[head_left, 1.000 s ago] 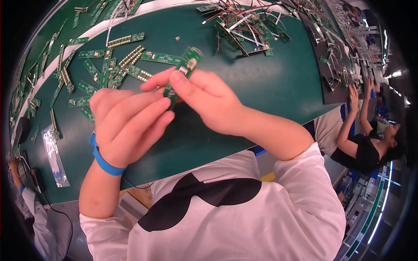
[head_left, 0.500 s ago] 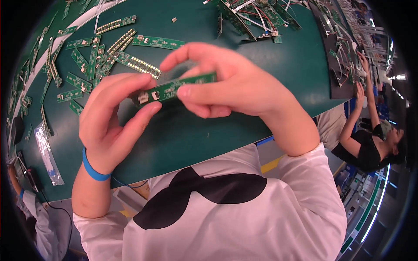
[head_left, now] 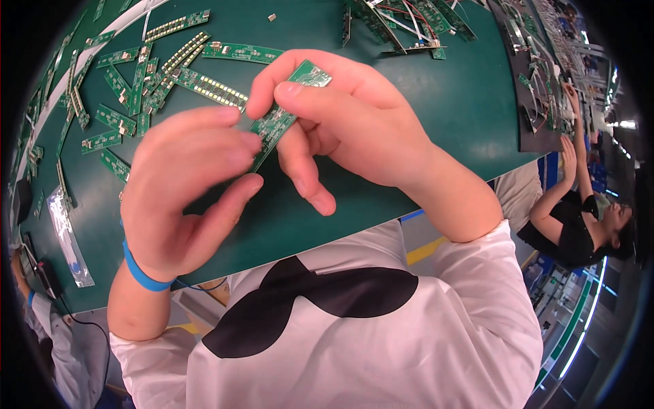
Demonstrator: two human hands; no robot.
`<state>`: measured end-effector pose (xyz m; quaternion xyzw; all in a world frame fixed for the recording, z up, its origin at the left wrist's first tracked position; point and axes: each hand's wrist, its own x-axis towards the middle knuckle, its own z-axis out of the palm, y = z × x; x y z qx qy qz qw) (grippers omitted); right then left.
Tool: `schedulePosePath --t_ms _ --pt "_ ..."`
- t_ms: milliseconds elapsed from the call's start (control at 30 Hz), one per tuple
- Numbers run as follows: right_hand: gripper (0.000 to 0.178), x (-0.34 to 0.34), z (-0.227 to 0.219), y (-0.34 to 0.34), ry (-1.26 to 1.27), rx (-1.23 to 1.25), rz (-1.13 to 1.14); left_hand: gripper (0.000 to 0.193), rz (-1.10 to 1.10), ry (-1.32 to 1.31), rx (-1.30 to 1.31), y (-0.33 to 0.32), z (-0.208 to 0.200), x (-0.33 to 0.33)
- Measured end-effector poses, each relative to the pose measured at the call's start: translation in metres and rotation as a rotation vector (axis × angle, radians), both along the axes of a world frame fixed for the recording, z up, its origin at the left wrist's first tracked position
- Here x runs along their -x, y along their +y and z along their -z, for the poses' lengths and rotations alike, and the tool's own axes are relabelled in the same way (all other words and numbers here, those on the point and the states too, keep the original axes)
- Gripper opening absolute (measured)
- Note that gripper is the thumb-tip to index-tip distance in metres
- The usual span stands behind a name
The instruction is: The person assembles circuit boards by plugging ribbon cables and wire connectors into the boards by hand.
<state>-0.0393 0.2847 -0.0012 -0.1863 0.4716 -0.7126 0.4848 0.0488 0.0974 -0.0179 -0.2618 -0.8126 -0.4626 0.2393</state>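
A narrow green circuit board (head_left: 274,128) is held at a slant above the table, its upper end pinched between thumb and forefinger of my right hand (head_left: 361,112). The other fingers of that hand hang loosely below it. At the board's lower end is my left hand (head_left: 184,180), slightly smeared by motion, with a blue band (head_left: 146,273) at the wrist. Its fingers are bent and apart from the thumb, and the fingertips overlap the board's edge. Whether they touch it is hard to see. The board's lower tip is partly hidden by these fingers.
Several loose circuit strips (head_left: 228,52) lie scattered on the green table (head_left: 354,204) at the far left. Boards with wires (head_left: 419,31) are heaped at the back. A silvery bag (head_left: 70,238) lies at the left. On the right, another person's hand (head_left: 567,160) is beside a black mat (head_left: 541,133).
The board has turned from nearly level to a steep slant, upper end to the right. My left fingers have come away from the white connector end, and my right lower fingers have dropped.
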Motion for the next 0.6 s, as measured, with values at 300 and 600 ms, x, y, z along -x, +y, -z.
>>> schedulePosePath --t_ms 300,600 --pt "0.018 -0.001 0.005 -0.001 -0.062 -0.09 -0.022 0.041 -0.005 -0.047 0.285 0.004 -0.008 0.002" --pt "0.018 -0.006 0.001 0.0 -0.001 -0.069 0.0 0.053 0.018 -0.069 0.236 0.002 -0.005 0.002"
